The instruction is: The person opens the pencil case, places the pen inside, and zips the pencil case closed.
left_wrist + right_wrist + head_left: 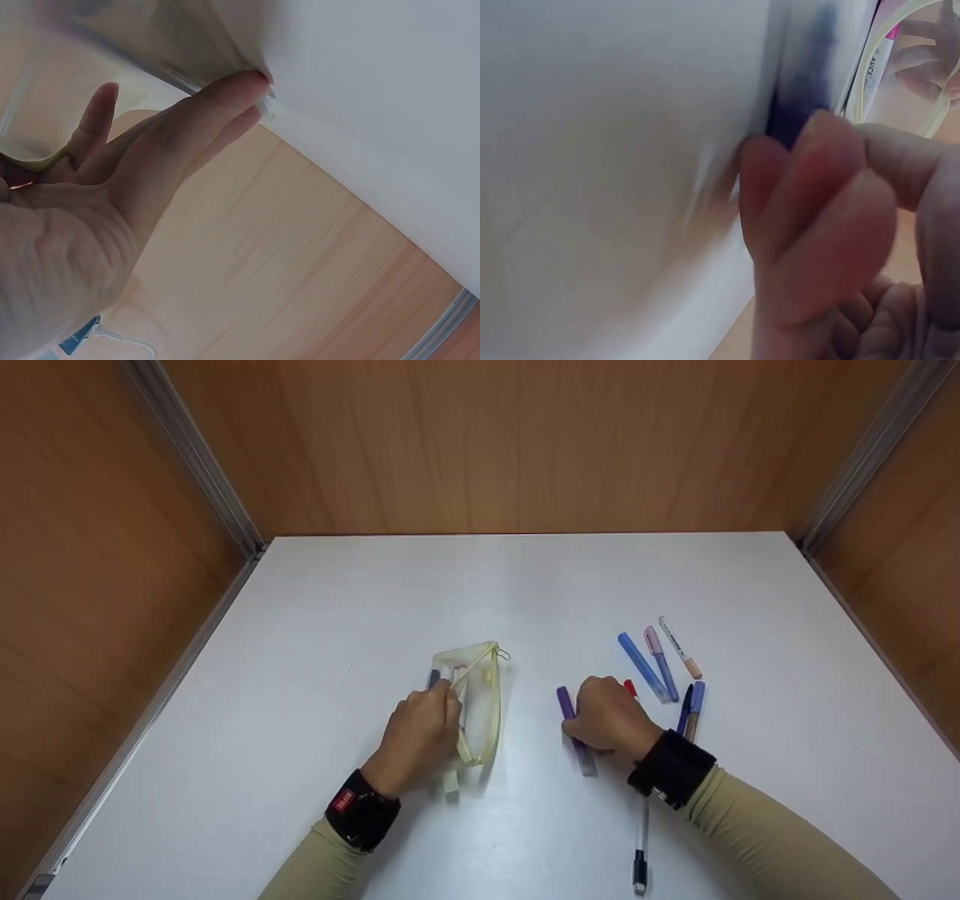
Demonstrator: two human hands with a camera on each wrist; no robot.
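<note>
A pale yellow mesh pencil pouch (480,690) lies on the white table (300,660) with pens showing inside it. My left hand (420,731) grips its near edge at the opening; the left wrist view shows the mesh (45,97) against my thumb while the other fingers (217,105) stretch out to the table. My right hand (607,720) is curled over a purple marker (568,705) lying on the table. In the right wrist view its fingertips (810,195) press on the dark marker (802,97), with the pouch (922,75) beyond.
Right of my right hand lie a blue marker (643,667), a pink-capped pen (661,664), a white pen with a peach cap (680,647), two bluish pens (691,709) and a red tip (630,687). A clear pen with a black cap (641,847) lies near the front. Wooden walls enclose the table.
</note>
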